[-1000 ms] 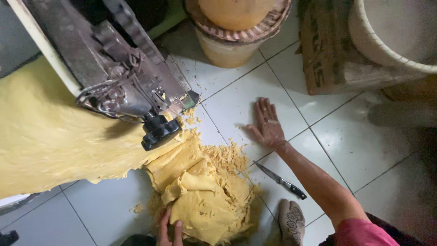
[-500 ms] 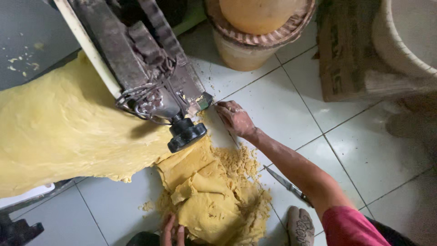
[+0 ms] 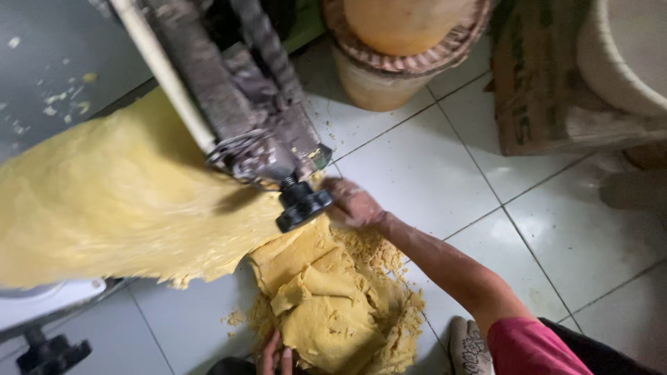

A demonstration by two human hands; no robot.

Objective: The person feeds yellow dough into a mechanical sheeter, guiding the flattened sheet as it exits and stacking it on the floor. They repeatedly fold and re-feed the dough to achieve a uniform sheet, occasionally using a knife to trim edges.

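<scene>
in the head view a wide sheet of yellow dough (image 3: 118, 208), matte and slightly pebbled with a ragged lower edge, hangs from a grimy metal rolling machine (image 3: 236, 118) whose pale round bar (image 3: 163, 73) runs diagonally up to the top edge and out of frame. below the machine's end sits a black lobed knob (image 3: 302, 206), and the right hand (image 3: 353, 203), dusted with flour, is right against that knob, its fingers curled toward it; whether they actually grip it cannot be told, since the knob hides the fingertips. the sheet folds down into a heap of dough (image 3: 326, 302) on the white tiled floor (image 3: 445, 167), thick soft flaps on top and dry crumbs (image 3: 399, 323) scattered round the right edge. the left hand (image 3: 274, 355) shows at the bottom edge, mostly cut off; its fingers lie flat and loosely spread against the near side of the heap, holding nothing that can be seen. a pink sleeve (image 3: 531, 347) and a patterned shoe (image 3: 469, 346) are cropped at the lower right. at the top stands a tan bucket (image 3: 379, 80) with a woven rim, its top cut off, beside a worn cardboard box (image 3: 549, 90) and the curve of a large pale tub (image 3: 625, 55), only partly visible. a black wheel-like part (image 3: 52, 353) at the lower left is hard to make out.
</scene>
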